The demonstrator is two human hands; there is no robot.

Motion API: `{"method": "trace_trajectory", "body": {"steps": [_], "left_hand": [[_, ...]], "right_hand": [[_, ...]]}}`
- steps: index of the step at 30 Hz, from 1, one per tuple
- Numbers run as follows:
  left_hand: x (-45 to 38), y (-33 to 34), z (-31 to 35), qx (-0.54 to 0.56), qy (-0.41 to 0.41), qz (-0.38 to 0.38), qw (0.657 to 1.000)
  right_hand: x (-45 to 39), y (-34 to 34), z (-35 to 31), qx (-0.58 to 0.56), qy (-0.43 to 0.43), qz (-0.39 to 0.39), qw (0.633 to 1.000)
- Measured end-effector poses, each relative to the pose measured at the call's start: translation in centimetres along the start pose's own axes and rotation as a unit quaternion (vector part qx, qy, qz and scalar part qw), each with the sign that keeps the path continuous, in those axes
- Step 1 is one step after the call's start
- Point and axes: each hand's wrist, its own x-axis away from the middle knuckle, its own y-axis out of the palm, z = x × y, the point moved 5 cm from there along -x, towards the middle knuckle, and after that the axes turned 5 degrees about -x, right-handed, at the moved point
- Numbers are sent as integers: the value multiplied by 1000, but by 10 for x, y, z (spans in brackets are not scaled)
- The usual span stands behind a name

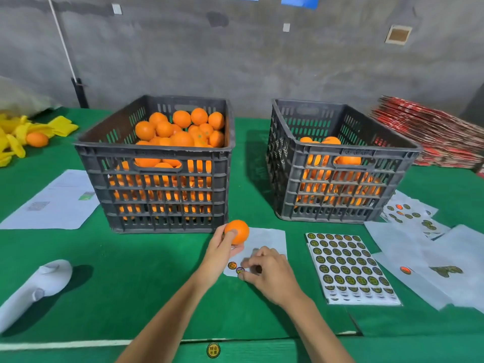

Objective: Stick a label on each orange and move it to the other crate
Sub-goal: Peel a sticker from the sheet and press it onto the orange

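Your two crates stand side by side on the table, the fuller crate left of the other crate; the label sheet lies before the right one; your hands are between.

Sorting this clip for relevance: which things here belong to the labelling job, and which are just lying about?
In the job:
orange held by left hand
right hand at the nearly used label sheet
full label sheet
left crate
right crate

Lying about:
yellow wrappers
printed paper
red stack
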Motion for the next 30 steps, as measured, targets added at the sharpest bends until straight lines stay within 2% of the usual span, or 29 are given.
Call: {"method": "trace_trajectory", "body": {"steps": [6,10,13,16,18,22,25,28,30], "left_hand": [[7,1,2,9,-8,1,1000],[10,1,5,18,-17,11,1000],[12,1,7,24,-21,15,999],[11,0,9,25,-26,11,999],[9,0,10,29,-30,12,999],[5,6,19,14,-28,21,999],[4,16,34,29,-19,15,999],[4,26,64,89,-1,-9,996],[2,29,85,84,14,-11,996]], "right_hand": [[-2,2,-7,-9,-5,-10,1000],[-3,3,-13,35,-29,-6,999],[-5,5,-7,-13,14,5,1000],[-10,-9,5,-168,106,121,973],[-13,-23,6,-189,116,205,953],[-23,-50,-10,-99,56,285,952],[-28,-70,-27,27,-62,341,938],[-27,-78,-38,83,-157,351,919],[-25,-82,-41,98,-184,352,912]]}}
